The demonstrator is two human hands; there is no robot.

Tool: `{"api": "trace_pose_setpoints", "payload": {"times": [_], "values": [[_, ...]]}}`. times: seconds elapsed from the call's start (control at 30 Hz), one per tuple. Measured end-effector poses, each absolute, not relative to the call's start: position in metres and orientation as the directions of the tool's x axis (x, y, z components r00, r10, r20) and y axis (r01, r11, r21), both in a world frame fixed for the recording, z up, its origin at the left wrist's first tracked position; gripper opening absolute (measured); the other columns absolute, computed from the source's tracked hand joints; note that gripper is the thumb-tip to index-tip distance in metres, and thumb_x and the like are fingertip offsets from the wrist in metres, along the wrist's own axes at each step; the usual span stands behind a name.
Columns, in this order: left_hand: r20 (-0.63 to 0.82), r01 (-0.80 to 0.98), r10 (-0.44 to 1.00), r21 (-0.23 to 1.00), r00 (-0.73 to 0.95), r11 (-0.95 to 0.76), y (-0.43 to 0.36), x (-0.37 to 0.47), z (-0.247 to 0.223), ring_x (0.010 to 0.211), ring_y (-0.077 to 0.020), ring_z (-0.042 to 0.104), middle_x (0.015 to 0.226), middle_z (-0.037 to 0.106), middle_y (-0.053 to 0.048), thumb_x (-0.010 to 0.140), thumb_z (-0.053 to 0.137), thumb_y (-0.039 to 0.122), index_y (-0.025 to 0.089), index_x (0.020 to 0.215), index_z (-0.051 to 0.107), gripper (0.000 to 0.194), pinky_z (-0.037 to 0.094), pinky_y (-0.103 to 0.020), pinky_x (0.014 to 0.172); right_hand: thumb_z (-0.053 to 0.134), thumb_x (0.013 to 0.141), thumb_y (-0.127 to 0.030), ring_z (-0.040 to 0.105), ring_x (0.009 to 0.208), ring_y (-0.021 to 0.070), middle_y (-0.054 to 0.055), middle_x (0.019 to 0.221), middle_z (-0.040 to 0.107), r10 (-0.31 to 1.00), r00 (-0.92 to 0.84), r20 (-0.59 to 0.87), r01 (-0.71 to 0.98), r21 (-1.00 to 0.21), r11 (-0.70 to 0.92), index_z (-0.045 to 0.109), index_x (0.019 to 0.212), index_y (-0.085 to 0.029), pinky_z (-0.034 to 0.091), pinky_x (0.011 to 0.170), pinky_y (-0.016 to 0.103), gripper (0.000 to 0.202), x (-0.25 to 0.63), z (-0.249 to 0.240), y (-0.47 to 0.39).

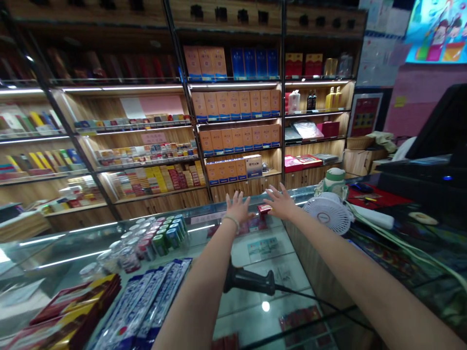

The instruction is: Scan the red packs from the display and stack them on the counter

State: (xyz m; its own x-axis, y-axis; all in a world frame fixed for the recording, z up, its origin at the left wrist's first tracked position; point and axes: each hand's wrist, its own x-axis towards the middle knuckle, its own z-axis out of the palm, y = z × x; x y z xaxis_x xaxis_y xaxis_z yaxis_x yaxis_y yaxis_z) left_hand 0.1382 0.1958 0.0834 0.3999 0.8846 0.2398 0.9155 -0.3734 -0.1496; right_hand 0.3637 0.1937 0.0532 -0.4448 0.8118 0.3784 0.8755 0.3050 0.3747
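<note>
While both bare hands (255, 205) spread open and apart, small red box (264, 209) beside the right, glass-topped bench (241, 253) below.

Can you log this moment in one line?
left hand: open, over glass counter | right hand: open, near red box | black corded device: on counter | white fan: beside right forearm

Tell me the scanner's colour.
Black: the scanner shows best in the head view, though the left forearm hides part of it.

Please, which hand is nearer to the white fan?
Right. The right hand, fingers spread, is to the left of the fan; the left hand is farther left.
</note>
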Motion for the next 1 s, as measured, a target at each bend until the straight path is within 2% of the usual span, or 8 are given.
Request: {"api": "trace_pose_setpoints", "payload": {"times": [0.07,0.17,0.33,0.53,0.77,1.0], "values": [[0.268,0.919,0.879,-0.144,0.394,-0.368,0.179,0.127,0.089,0.160,-0.0356,0.013,0.171,0.026,-0.012,0.092,0.053,0.063,0.032,0.156,0.042,0.071,0.000,-0.069,0.124,0.058,0.094,-0.053,0.017,0.158,0.0355,0.012,0.168,0.031,0.793,-0.443,0.418,0.883,0.356,0.306,0.059,0.144,-0.028,-0.010,0.123,0.068,0.056,0.351,0.058,0.177],[0.316,0.926,0.870,-0.143,0.377,-0.349,0.153,0.111,0.095,0.160,-0.0344,0.013,0.171,0.026,-0.011,0.096,0.046,0.063,0.030,0.155,0.043,0.068,0.001,-0.068,0.125,0.060,0.094,-0.049,0.020,0.157,0.0350,0.011,0.167,0.036,0.747,-0.441,0.497,0.894,0.314,0.319,0.064,0.138,-0.028,-0.009,0.123,0.067,0.049,0.332,0.063,0.152],[0.439,0.914,0.803,-0.155,0.403,-0.374,0.113,0.085,0.102,0.158,-0.0335,0.018,0.168,0.034,-0.010,0.097,0.048,0.058,0.031,0.147,0.054,0.057,0.004,-0.067,0.126,0.059,0.096,-0.045,0.023,0.155,0.0360,0.011,0.164,0.040,0.695,-0.436,0.571,0.900,0.265,0.347,0.069,0.129,-0.028,-0.011,0.122,0.068,0.038,0.299,0.070,0.121],[0.511,0.922,0.771,-0.155,0.381,-0.354,0.077,0.054,0.112,0.156,-0.0362,0.023,0.166,0.037,-0.011,0.096,0.054,0.050,0.029,0.142,0.060,0.051,0.005,-0.066,0.127,0.058,0.097,-0.046,0.028,0.152,0.0388,0.010,0.161,0.045,0.670,-0.436,0.600,0.897,0.227,0.380,0.072,0.124,-0.029,-0.012,0.121,0.069,0.035,0.262,0.078,0.089],[0.636,0.938,0.696,-0.152,0.333,-0.310,0.043,0.019,0.109,0.153,-0.0369,0.031,0.161,0.046,-0.012,0.095,0.059,0.048,0.029,0.135,0.066,0.045,0.014,-0.069,0.124,0.059,0.097,-0.045,0.032,0.150,0.0377,0.011,0.157,0.050,0.626,-0.381,0.680,0.909,0.150,0.390,0.072,0.124,-0.030,0.004,0.122,0.068,0.034,0.228,0.073,0.051],[0.687,0.943,0.658,-0.133,0.309,-0.303,0.014,0.005,0.090,0.152,-0.0370,0.033,0.160,0.048,-0.011,0.097,0.059,0.045,0.028,0.133,0.066,0.041,0.017,-0.068,0.123,0.055,0.099,-0.047,0.029,0.152,0.0368,0.009,0.156,0.051,0.609,-0.328,0.722,0.918,0.092,0.385,0.073,0.123,-0.029,0.004,0.122,0.067,0.034,0.210,0.054,0.026]]}}
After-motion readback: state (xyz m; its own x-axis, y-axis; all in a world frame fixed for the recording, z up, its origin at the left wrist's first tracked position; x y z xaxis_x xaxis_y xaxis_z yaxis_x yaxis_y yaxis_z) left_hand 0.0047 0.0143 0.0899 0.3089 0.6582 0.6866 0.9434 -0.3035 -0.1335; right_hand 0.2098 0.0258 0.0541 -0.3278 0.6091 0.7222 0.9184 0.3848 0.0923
